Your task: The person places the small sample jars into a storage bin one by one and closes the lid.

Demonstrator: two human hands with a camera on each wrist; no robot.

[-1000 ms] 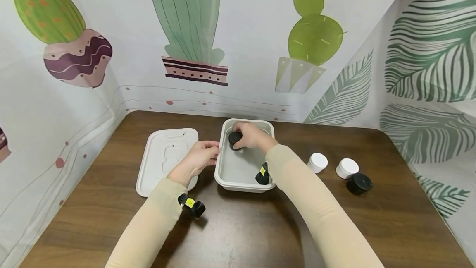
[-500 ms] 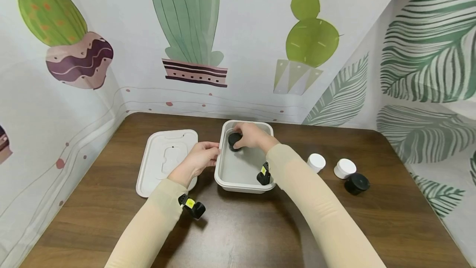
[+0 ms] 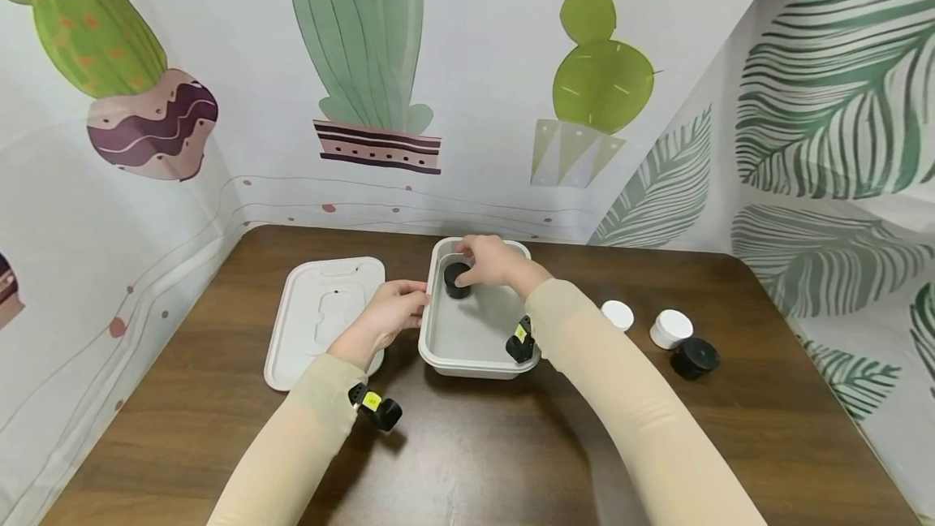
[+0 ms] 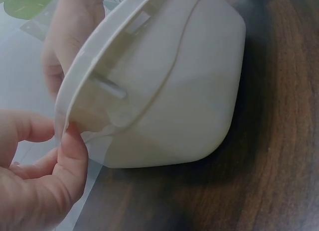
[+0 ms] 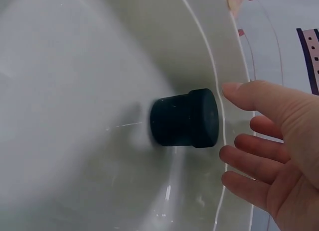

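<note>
Right hand point(image 3: 491, 260) has come off the black jar point(image 5: 184, 119): fingers were wrapped round it a second ago, now they're spread with a visible gap in the right wrist view. Jar stays put. I read that as jar released, this placement done.

Left to right:
- White lid point(image 3: 301, 331): flat on the table point(image 3: 453, 445), partly behind the left forearm. Unmoved.
- Left hand: point(image 3: 390, 311) thumb and fingers pinch the left rim of the white tub point(image 3: 475, 366). Same grip as before, probably steadying it.
- Black jar: upright on the tub floor, back left area, near the wall. Cap on top.
- Right hand: well opened, holds nothing, thumb and fingers just beside the cap.
- Near white jar point(image 3: 617, 314): on the table right of the tub, partly behind the right sleeve.
- Far white jar point(image 3: 670, 329) and second black jar point(image 3: 695, 358): farther right, close together; can't tell if touching.

Tally: one jar in, three outside. Their slight drift across the head view looks like camera motion.
</note>
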